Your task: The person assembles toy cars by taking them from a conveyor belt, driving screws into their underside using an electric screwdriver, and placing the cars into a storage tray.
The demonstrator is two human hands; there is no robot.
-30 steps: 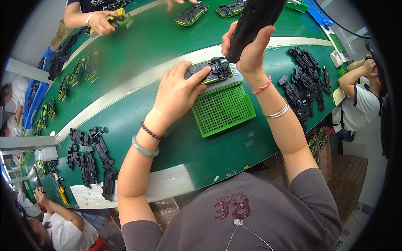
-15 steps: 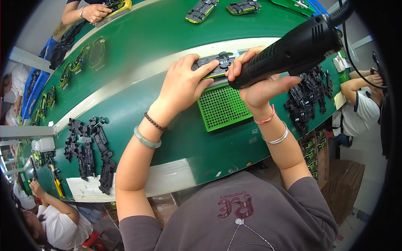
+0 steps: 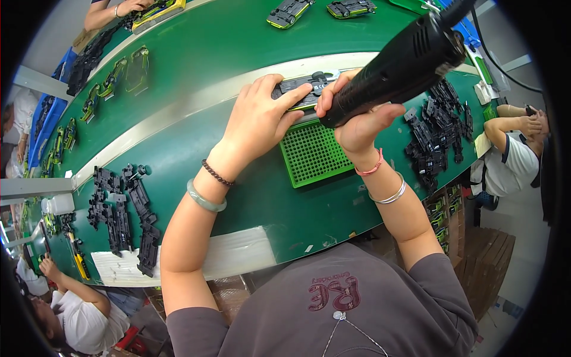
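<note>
My left hand (image 3: 256, 116) presses a toy car (image 3: 319, 84) that lies with its black underside up and a yellow-green edge showing. Its fingers and thumb close over the car's left part. In my right hand (image 3: 360, 131) is a black electric screwdriver (image 3: 395, 68), its cord leading off at the top right. The screwdriver's front end and bit are hidden by the handle and my hand, so contact with the car cannot be seen. Just below the car, a bright green perforated tray (image 3: 315, 156) sits on the green table, partly covered by my right hand.
Piles of black chassis parts lie left (image 3: 122, 208) and right (image 3: 437, 134). Two underside-up cars (image 3: 289, 13) are at the far side. Clear green-edged car shells (image 3: 138, 68) line the left. A pale strip (image 3: 238, 98) crosses the table. Other people work around it.
My right hand and the screwdriver have shifted slightly left. My left hand stays on the toy car. At the far left, another person's hand has moved up a little.
</note>
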